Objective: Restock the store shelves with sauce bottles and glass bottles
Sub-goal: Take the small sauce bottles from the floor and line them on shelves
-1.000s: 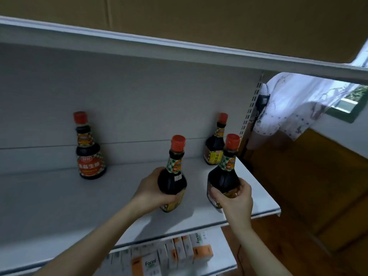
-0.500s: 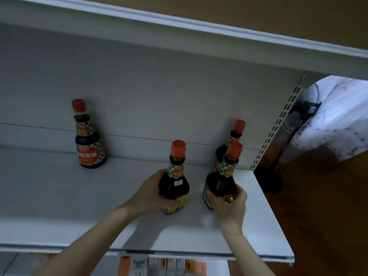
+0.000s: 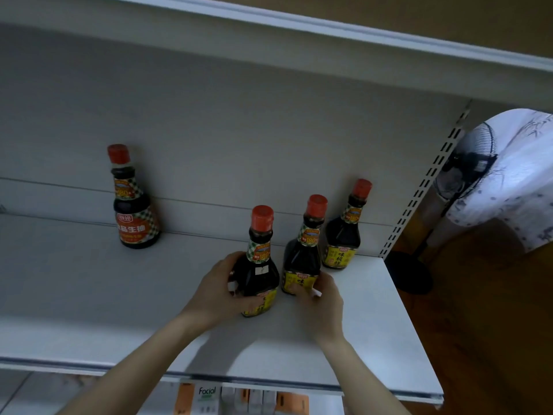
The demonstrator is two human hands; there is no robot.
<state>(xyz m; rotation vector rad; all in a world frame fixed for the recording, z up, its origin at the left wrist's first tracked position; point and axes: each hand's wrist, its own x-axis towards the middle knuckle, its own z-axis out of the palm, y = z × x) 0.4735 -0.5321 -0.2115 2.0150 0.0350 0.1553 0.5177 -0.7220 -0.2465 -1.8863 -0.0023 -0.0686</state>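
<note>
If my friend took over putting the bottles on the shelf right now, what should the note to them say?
Left hand: grip closed around the body of a sauce bottle, base on or just above the shelf.
Right hand: fingers on the yellow label at the base of a second bottle, which stands on the shelf.
Already placed: one yellow-label bottle at the back right, one red-label bottle at the back left.
Done: four bottles are at the shelf.
Left: let go of both held bottles, line them up, then fetch more. No glass bottles or spare stock are in view.
</note>
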